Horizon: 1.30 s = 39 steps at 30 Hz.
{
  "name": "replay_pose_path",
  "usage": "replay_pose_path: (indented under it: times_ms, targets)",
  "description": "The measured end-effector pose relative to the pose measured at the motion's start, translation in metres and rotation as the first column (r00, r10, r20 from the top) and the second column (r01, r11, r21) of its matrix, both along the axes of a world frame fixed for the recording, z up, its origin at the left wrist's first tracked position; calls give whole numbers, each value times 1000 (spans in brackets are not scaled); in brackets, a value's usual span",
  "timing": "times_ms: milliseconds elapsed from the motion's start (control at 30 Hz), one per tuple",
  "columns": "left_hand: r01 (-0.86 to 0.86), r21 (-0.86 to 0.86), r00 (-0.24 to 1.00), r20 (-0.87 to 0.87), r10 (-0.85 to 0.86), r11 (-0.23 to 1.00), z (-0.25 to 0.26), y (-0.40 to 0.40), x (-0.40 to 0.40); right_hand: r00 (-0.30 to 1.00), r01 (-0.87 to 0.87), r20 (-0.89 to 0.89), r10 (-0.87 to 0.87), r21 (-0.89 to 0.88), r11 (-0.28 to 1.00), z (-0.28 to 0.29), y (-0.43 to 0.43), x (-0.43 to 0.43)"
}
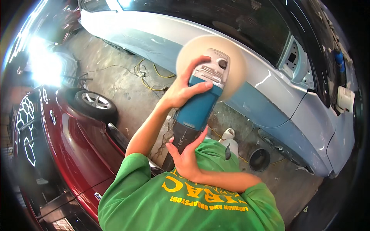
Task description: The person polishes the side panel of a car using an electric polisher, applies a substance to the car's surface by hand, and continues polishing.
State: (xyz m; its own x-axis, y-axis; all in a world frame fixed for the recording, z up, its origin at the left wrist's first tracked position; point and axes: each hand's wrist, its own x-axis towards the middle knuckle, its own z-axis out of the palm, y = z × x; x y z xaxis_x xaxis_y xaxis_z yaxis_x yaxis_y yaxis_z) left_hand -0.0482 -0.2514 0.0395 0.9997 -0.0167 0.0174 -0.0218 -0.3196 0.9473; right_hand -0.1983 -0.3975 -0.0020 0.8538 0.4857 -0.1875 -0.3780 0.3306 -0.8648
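Observation:
A teal angle polisher (198, 104) with a silver gear head and a black rear handle spans the middle of the view. My left hand (185, 86) grips it at the gear head and front of the body, thumb and a finger lying over the top. Lower down, my right hand (188, 157) is wrapped around the black rear handle. The round cream pad (186, 55) looks blurred at its rim. It overlaps the side of a silver car (162, 26), whose lower panel (257, 101) appears blue-grey; contact is hidden beneath the tool.
A dark red car (83, 135) stands at left, its wheel (96, 101) facing the aisle. Yellow cable (149, 86) loops across the concrete floor. A black bucket (259, 160) sits by the silver car. At far right are a white tub (345, 99) and a blue bottle (339, 62).

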Motion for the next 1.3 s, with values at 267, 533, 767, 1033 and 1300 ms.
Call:
replay_pose_path:
  times_ms: [267,533,767,1033,1300]
  targets:
    - [-234,-119,970,32,239,965,3,120,17,984,-95,151,98,-32,995,4,96,42]
    - [-416,-378,898,-30,438,827,27,279,54,925,-195,322,201,-51,979,30,239,124]
    - [-390,-408,883,90,461,825,21,348,75,794,-261,459,399,-336,905,21,285,186]
    - [-594,-324,737,147,659,736,-22,193,58,784,-222,482,391,-370,902,21,106,173]
    - [-359,-528,926,-95,366,769,-24,-83,-16,934,-23,326,145,-350,937,2,-126,58]
